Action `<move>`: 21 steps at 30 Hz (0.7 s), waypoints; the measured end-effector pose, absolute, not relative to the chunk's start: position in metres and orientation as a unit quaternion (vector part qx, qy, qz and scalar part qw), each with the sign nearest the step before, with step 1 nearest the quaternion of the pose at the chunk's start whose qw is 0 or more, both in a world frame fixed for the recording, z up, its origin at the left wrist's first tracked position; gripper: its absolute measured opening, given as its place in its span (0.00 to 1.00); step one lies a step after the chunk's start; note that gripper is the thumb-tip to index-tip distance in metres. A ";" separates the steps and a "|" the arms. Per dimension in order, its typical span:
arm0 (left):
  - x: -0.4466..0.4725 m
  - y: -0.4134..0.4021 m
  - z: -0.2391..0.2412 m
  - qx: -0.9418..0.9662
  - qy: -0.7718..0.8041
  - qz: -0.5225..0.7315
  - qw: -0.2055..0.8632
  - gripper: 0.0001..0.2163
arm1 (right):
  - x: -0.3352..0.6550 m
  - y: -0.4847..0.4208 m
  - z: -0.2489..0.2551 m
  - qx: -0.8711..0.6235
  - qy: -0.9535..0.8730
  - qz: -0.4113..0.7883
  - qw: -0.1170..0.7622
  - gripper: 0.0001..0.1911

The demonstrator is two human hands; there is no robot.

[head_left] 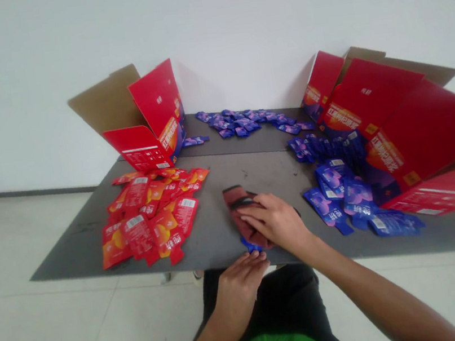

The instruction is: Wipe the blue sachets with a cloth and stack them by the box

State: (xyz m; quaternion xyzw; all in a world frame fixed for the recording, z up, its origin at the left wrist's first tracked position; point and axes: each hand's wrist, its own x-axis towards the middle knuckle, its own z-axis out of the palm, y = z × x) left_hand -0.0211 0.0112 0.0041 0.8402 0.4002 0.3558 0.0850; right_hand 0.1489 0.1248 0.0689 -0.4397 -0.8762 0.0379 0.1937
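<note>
My right hand [280, 222] lies over a folded reddish-brown cloth [240, 214] with dark edges, fingers closed on it near the front edge of the table. Beneath the cloth's lower end, part of a blue packet [252, 246] shows; the rest is covered. My left hand [242, 282] is at the table edge, its fingertips together on the packet's near end. To the left lies a pile of red and orange packets [149, 219]. Blue packets [337, 194] are heaped on the right.
An open red carton [155, 118] stands at the back left of the grey table [248, 167]. Other open red cartons [391, 123] stand on the right. Small blue-purple sachets [241, 120] lie scattered along the back, before a white wall.
</note>
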 end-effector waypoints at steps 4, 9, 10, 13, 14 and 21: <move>-0.022 0.011 0.006 0.841 0.400 0.351 0.095 0.17 | 0.143 0.110 0.050 -0.416 -0.890 0.084 0.164 0.13; -0.023 0.015 0.000 0.850 0.386 0.353 0.066 0.17 | 0.152 0.180 0.054 -0.494 -0.855 0.032 0.154 0.14; -0.023 0.015 -0.001 0.848 0.385 0.359 0.062 0.17 | 0.154 0.186 0.060 -0.500 -0.851 0.024 0.158 0.14; -0.021 0.015 -0.001 0.842 0.385 0.374 0.057 0.17 | 0.156 0.167 0.072 -0.491 -0.849 0.009 0.195 0.16; -0.020 0.015 -0.001 0.839 0.388 0.376 0.059 0.17 | 0.154 0.152 0.072 -0.478 -0.854 0.013 0.205 0.16; -0.020 0.013 -0.004 0.841 0.394 0.365 0.062 0.17 | 0.143 0.120 0.046 -0.446 -0.871 0.095 0.182 0.13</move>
